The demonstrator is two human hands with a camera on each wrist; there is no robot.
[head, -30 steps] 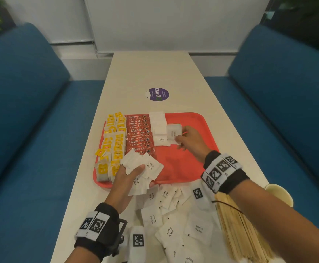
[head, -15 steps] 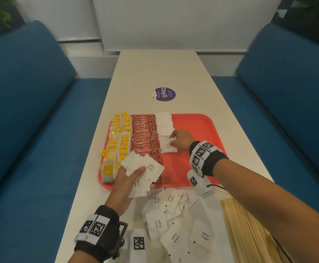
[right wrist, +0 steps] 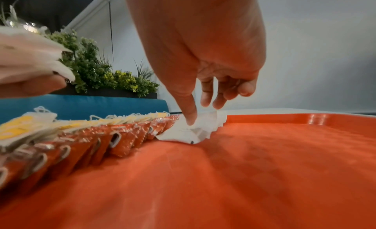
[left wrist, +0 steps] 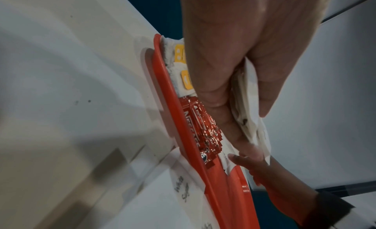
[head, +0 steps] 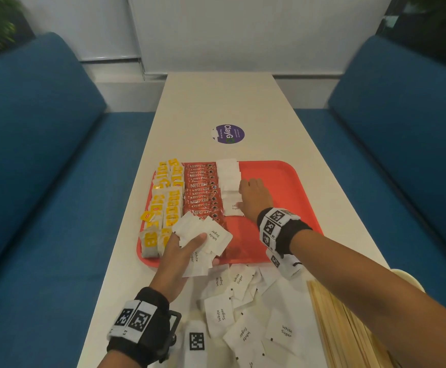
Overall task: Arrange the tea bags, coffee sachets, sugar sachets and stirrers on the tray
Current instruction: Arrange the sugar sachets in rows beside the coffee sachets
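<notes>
The red tray [head: 283, 181] lies on the long pale table [head: 216, 102], and everything here is placed from it. Along the tray's left edge runs a double row of yellow-tagged tea bags [head: 165, 197]; just beside them, toward the tray's middle, runs a row of red coffee sachets [head: 203, 192], and next to those a row of white sugar sachets [head: 228, 179]. The right hand [head: 255, 195] reaches over the tray's middle, thumb extended down and pressing on the nearest sachet of that white row [right wrist: 183, 131], the other fingers loosely bent and holding nothing. The left hand [head: 182, 251] hovers over the tray's near left corner, its fingers and thumb curled round a fanned bunch of sugar sachets [head: 203, 235]. On the table just in front of the tray's near edge lies a loose heap of more sugar sachets [head: 243, 314], with a bundle of wooden stirrers [head: 344, 333] beside that heap, off the tray's near right corner.
</notes>
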